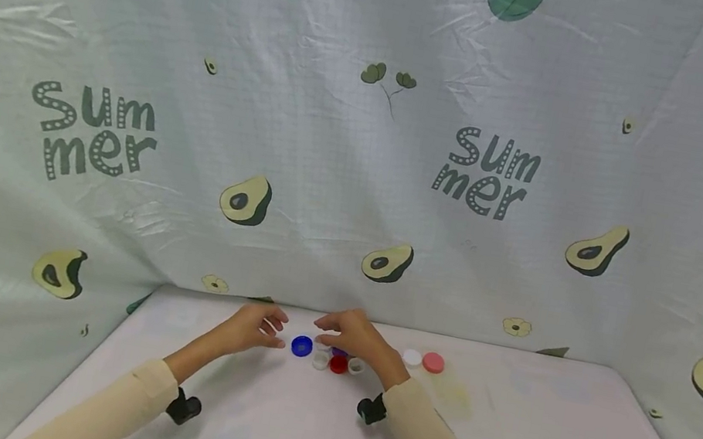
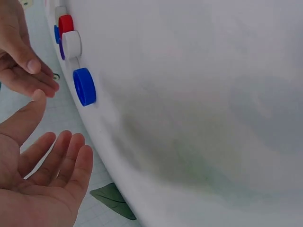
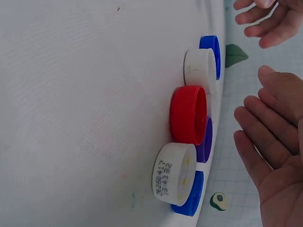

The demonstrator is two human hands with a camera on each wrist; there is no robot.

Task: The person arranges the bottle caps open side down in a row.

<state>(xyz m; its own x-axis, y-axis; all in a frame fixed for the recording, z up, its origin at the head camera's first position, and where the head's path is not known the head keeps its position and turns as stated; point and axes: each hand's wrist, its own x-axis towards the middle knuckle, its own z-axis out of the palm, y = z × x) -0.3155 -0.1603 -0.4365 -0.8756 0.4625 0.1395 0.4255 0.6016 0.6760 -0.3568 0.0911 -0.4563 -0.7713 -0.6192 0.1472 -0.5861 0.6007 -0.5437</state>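
Head view: left hand (image 1: 255,328), fingers loosely curved, slightly spread, beside blue bottle cap (image 1: 301,346) on white table (image 1: 271,433); right hand (image 1: 358,335), fingers relaxed, slightly apart, near red cap (image 1: 338,365) between white caps (image 1: 320,363).

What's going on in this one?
A person has both bare hands at a small group of plastic caps on a pale table. The left hand, fingers relaxed, is beside a blue cap without touching it. The right hand hovers at the group, partly covering it in the head view. Neither hand appears to hold anything. A white disc and a pinkish-red disc lie farther right.
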